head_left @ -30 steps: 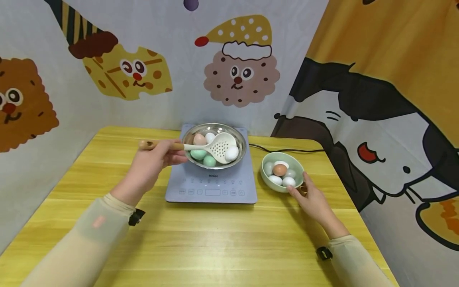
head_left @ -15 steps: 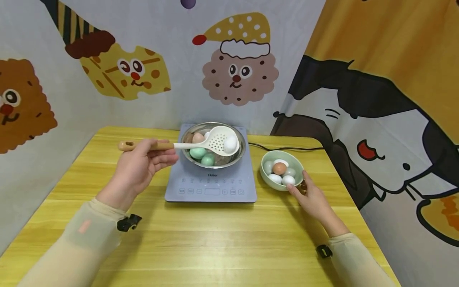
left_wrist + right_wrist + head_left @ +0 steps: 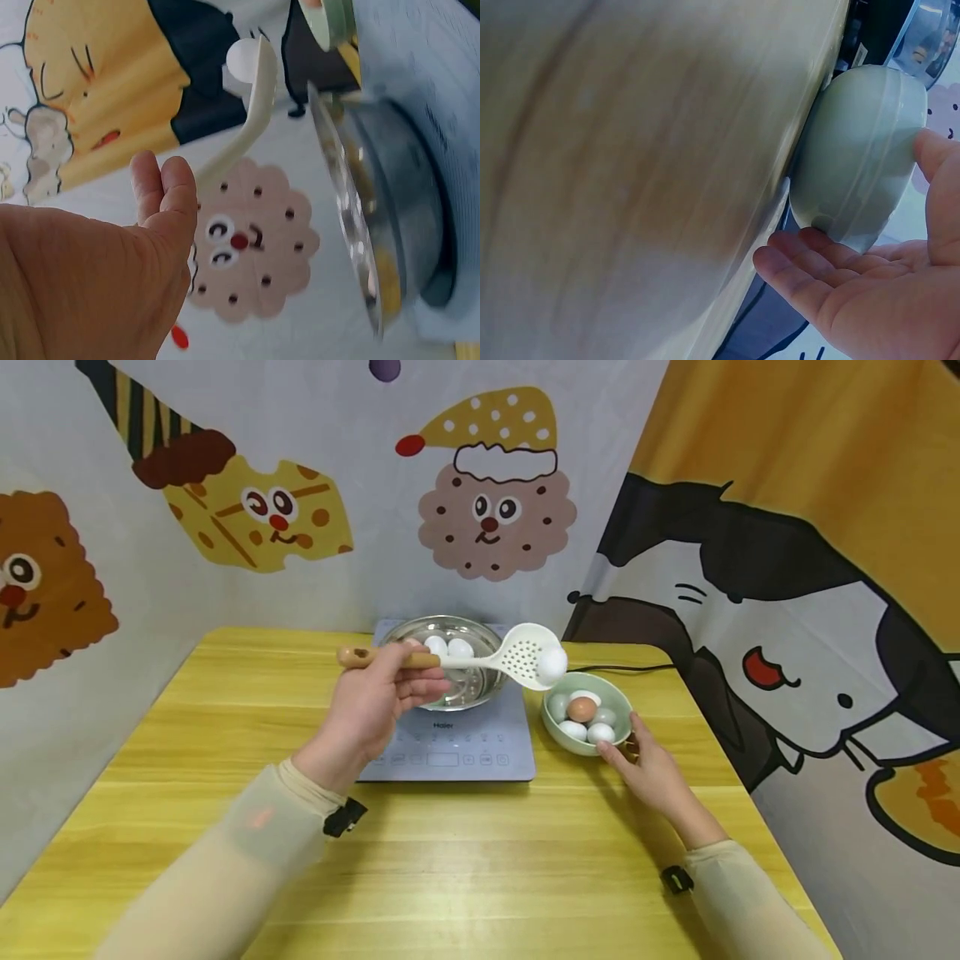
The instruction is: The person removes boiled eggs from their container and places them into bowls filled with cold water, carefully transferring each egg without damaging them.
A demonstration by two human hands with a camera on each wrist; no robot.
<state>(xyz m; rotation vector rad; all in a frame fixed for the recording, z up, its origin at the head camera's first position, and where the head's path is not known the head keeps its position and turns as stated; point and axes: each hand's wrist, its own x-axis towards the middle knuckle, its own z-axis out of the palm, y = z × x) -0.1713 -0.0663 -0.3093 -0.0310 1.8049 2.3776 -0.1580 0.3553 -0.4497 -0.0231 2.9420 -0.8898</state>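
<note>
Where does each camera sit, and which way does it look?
Head: worn on the head, looks forward and down at the metal pan and green bowl; left hand, right hand and sleeves show.
Left wrist: worn there, looks past the left hand at the spoon; only that hand shows.
Right wrist: worn there, looks at the green bowl's outside; only the right hand shows.
Head and left wrist both show an egg on the spoon.

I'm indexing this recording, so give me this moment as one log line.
left hand: holds slotted spoon; spoon load: white egg; right hand: holds green bowl; bowl: several eggs; pan: on cooktop, eggs inside
</note>
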